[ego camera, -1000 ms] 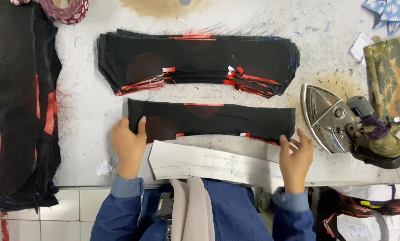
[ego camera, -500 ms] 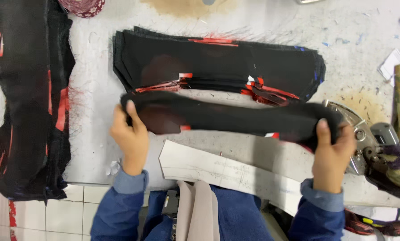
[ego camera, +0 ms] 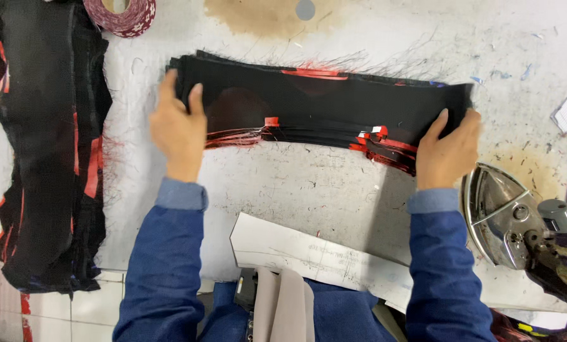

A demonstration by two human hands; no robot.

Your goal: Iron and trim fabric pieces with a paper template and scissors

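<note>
Hands sit at the two ends of a black strip [ego camera: 334, 104], which lies on top of the stack [ego camera: 309, 130] of black and red pieces at the far middle of the surface [ego camera: 321, 183]. Strip and stack run with their long axis left to right across the view, the right end dropping slightly toward the person. The left hand [ego camera: 177, 130] lies flat on the left end, fingers spread and pressing down, thumb laid on the cloth. The right hand [ego camera: 448, 152] grips the right end, fingers curled over the edge.

Half a second ago both hands held the strip up, nearer the person, just in front of the stack; a second ago it lay flat on the surface there. Now it is on the stack and both arms reach farther out.

A paper pattern [ego camera: 315, 259] lies at the near edge, an iron [ego camera: 517, 221] rests just right of the right wrist, and a second pile [ego camera: 46, 145] of black cloth fills the left side.
</note>
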